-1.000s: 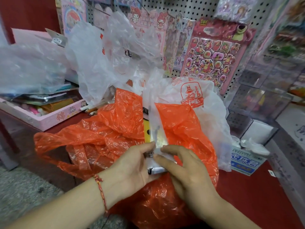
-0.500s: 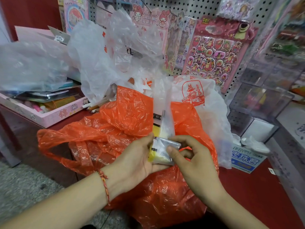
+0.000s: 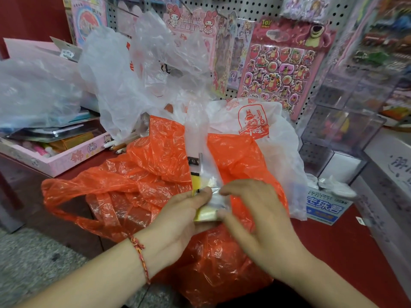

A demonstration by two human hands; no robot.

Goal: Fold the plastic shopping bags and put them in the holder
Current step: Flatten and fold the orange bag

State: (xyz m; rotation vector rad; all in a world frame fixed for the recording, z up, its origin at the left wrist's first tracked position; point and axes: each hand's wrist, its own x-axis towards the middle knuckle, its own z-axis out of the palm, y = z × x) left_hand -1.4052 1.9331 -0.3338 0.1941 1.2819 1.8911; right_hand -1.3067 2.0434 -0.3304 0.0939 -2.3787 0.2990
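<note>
Head: left hand, right hand pinch folded clear bag over crinkly orange bag.

Against the front of the orange bag, the left hand and right hand pinch a small folded clear bag, with crumpled white bags piled behind the orange bag on the red counter.
</note>
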